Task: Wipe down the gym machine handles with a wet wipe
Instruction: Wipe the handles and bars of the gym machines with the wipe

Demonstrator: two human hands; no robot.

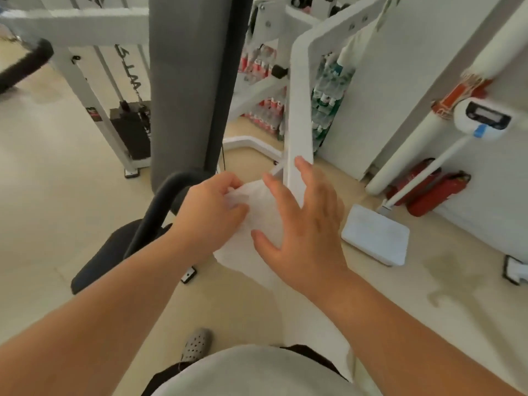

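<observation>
- Wet wipe (pixel 254 224) held in front of white machine arm (pixel 298 115), just below its end.
- Left hand (pixel 213 208) fingers pinched on wipe's upper edge.
- Right hand (pixel 307 224) spread open, fingers splayed over wipe.

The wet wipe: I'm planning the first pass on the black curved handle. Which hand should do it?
Left, probably. The left hand already pinches the wet wipe and sits beside the black curved handle; the right hand is spread open, farther away.

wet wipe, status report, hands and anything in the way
Left hand pinching the wet wipe. Right hand open, fingers spread over the wipe. Wipe not yet on a handle. Black curved handle just left, nothing blocking it.
</observation>
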